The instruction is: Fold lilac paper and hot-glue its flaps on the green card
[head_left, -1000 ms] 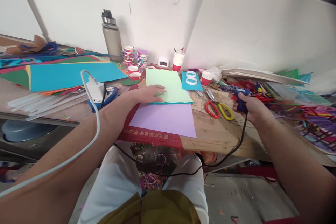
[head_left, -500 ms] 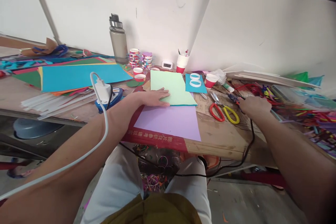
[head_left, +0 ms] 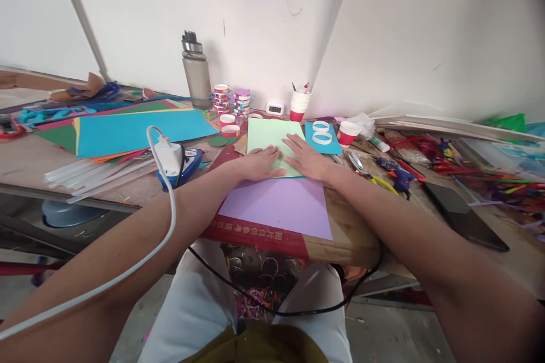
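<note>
Both of my hands lie flat on a light green sheet of paper (head_left: pixel 266 133) in the middle of the wooden table. My left hand (head_left: pixel 260 160) presses its near left part, fingers stretched out. My right hand (head_left: pixel 307 157) rests beside it on the near right part, fingers spread. A purple sheet (head_left: pixel 279 207) lies just below the green one, over a red strip with printed characters (head_left: pixel 251 229). The blue glue gun (head_left: pixel 398 173) lies on the table to the right, with its black cord hanging over the edge.
Scissors with a yellow handle (head_left: pixel 374 176) lie beside the glue gun. A blue card with white rings (head_left: pixel 322 136), red paper cups (head_left: pixel 348 132), tape rolls (head_left: pixel 232 100), a grey bottle (head_left: pixel 196 72) and a small clock (head_left: pixel 275 108) stand behind. Large coloured sheets (head_left: pixel 136 127) lie left; a white charger (head_left: pixel 167 156) too.
My right hand has put the glue gun down on the table and moved left onto the green sheet beside my left hand. The view has shifted slightly.
</note>
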The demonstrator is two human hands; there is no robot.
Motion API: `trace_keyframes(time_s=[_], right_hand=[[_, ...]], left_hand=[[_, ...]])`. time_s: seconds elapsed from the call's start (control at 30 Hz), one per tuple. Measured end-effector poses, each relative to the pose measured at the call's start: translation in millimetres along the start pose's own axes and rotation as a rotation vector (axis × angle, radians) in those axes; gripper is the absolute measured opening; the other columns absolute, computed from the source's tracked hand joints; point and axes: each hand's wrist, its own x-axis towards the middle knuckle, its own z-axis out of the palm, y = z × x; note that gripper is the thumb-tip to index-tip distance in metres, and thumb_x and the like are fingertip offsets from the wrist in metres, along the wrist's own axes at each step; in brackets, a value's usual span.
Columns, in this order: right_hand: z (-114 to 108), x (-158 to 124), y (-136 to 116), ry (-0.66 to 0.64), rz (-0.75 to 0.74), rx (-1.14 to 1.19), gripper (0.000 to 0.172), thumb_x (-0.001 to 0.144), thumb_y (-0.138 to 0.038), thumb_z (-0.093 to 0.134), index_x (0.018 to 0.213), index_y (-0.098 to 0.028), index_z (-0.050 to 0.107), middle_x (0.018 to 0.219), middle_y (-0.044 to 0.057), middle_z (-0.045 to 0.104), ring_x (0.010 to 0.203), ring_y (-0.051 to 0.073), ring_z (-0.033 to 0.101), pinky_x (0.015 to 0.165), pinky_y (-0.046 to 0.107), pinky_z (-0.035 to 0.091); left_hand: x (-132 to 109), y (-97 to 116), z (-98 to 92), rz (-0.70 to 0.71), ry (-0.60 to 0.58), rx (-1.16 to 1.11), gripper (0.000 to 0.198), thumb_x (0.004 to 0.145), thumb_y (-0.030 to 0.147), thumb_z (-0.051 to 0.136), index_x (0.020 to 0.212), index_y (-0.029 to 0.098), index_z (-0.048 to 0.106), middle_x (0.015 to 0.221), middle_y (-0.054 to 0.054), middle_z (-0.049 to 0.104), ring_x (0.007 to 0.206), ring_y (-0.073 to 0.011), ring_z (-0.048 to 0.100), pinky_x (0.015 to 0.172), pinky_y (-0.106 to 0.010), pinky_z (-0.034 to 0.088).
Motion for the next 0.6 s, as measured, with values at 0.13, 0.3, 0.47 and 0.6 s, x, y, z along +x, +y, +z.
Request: trace_keyframes(time_s=[0.13,0.3,0.47,0.6], right_hand=[[15,-5,8,-0.143,0.028,-0.01,0.07,0.096,-0.058,0.016,0.153,-0.018,0.019,0.16,0.011,0.014,0.148,0.029,0.002,0.116,0.056,0.015],[11,-8,0,-0.243,0.074,-0.02,0.081,0.092,-0.066,0.01,0.155,-0.016,0.011,0.161,0.01,0.009,0.148,0.028,0.0,0.118,0.052,0.013],[3,-6,-7,-0.3,0.119,-0.002,0.085,0.09,-0.069,0.008,0.155,-0.014,0.009,0.161,0.011,0.006,0.148,0.028,0.002,0.118,0.05,0.009],[-2,2,-7,-0.352,0.182,0.083,0.082,0.09,-0.068,0.007,0.154,-0.017,0.013,0.161,0.008,0.009,0.148,0.026,0.005,0.118,0.049,0.01]], left_hand=[[-1,-1,0.3,-0.006,-0.029,-0.003,0.087,0.09,0.067,0.023,0.153,0.008,0.013,0.16,-0.012,0.01,0.148,-0.023,0.003,0.118,-0.04,0.009],[-4,1,-2.3,-0.006,-0.037,-0.003,0.094,0.086,0.072,0.022,0.154,0.008,0.008,0.16,-0.01,0.005,0.148,-0.0218,0.003,0.118,-0.038,0.007],[-7,3,-1.8,-0.006,-0.035,0.02,0.096,0.086,0.073,0.021,0.154,0.006,0.007,0.16,-0.01,0.005,0.148,-0.0207,0.002,0.119,-0.037,0.007],[-8,5,0.7,-0.076,0.001,0.04,0.1,0.084,0.075,0.025,0.154,0.006,0.005,0.16,-0.011,0.001,0.148,-0.0233,-0.003,0.118,-0.044,0.0]])
